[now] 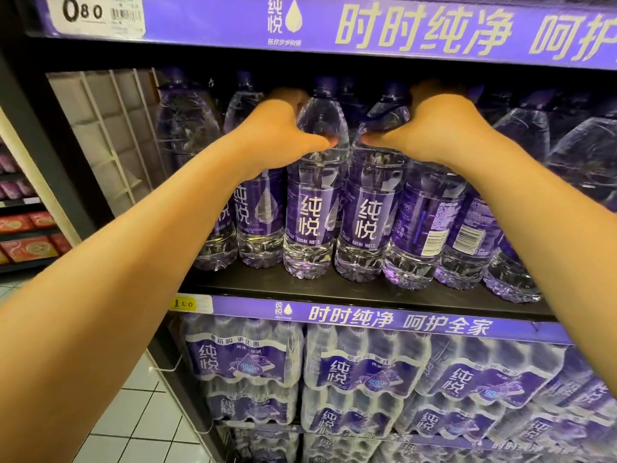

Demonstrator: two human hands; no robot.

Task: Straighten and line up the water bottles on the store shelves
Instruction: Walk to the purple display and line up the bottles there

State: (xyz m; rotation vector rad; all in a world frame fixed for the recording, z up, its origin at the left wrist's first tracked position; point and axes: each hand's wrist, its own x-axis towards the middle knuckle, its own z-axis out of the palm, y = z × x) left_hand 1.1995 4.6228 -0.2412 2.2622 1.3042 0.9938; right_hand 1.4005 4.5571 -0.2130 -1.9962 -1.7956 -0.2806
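My left hand [283,128] curled round shoulder of front bottle [314,195] near shelf [334,290] front edge; right hand [430,128] gripped neighbour bottle [367,208] likewise, labels facing out. Risk: pulling both together could nudge backward-facing bottle [420,222] beside them, toppling row

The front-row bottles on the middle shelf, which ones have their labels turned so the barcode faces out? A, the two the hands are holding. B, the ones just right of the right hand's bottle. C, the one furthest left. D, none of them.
B: the two bottles right of the right hand's bottle show barcodes, while that one and the left hand's bottle show the brand name.
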